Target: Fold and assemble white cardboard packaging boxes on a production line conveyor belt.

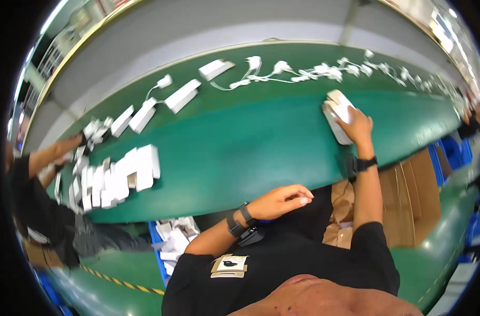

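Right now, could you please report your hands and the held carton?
Right hand grips white carton. Left hand empty. Carton pile off left, clear of both.

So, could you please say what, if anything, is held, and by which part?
The right hand holds a white box by its right side; the left hand holds nothing.

I watch remotely through one head-worn fisheye, angled down close above the left hand [279,203] and right hand [358,128], facing across the green counter [240,150] toward the far grey wall [224,26].
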The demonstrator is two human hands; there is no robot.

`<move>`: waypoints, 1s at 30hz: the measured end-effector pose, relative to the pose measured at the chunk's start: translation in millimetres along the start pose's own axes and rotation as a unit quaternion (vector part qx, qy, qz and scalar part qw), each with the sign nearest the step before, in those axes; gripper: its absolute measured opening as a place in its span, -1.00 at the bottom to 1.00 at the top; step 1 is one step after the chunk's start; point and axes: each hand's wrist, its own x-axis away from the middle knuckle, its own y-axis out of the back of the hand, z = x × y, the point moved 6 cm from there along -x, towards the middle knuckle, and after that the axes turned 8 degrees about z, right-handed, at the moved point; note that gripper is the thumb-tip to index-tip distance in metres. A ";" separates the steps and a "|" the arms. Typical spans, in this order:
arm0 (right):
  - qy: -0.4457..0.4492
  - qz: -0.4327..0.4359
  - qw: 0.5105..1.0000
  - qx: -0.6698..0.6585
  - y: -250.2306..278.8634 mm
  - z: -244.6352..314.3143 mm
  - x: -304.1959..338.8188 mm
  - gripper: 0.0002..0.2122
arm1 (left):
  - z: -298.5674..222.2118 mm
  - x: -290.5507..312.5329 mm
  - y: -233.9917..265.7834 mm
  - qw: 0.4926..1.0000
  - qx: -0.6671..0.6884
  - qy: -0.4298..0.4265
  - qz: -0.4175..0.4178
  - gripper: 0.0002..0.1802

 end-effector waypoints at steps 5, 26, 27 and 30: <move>0.008 -0.033 0.999 -0.033 5.4 -15.1 7.7 -0.47 | 4.9 -2.3 -7.5 1.000 0.015 0.004 0.007 -0.67; 0.226 0.234 0.791 -0.518 82.5 150.0 149.0 -0.64 | -19.6 17.3 16.0 0.990 0.071 -0.117 -0.018 0.09; 0.231 0.280 0.778 -0.512 75.1 149.7 152.0 -0.67 | -21.2 14.5 10.4 0.985 0.092 -0.137 -0.041 0.07; 0.253 0.348 0.754 -0.497 58.3 134.8 160.7 -0.68 | -30.6 19.7 4.0 0.981 0.108 -0.139 -0.078 -0.03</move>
